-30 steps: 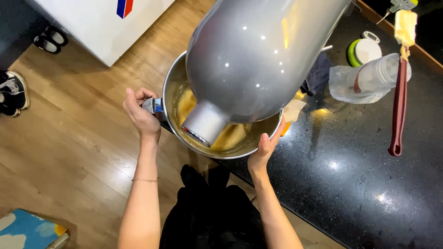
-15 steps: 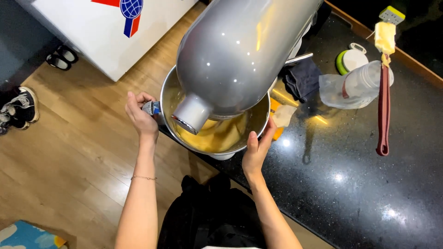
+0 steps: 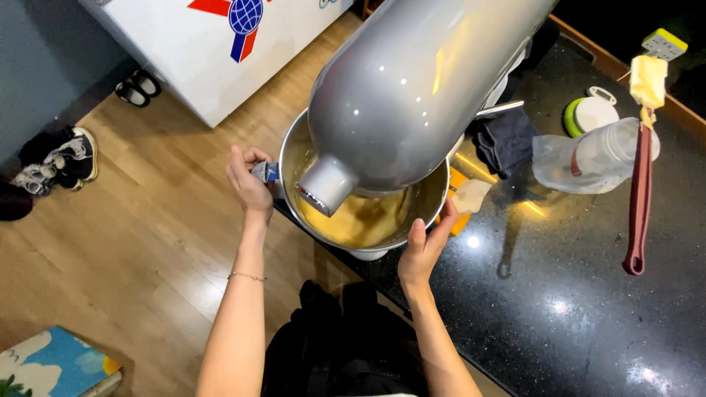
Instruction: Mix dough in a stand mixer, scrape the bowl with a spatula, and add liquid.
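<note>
Head view: two hands, one bowl

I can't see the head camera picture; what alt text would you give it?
Seen from above, a person's left hand grips the handle of a steel bowl of yellow batter under a grey stand mixer, while the right hand rests on the bowl's rim. A red spatula and plastic bottle lie on the black counter.
</note>
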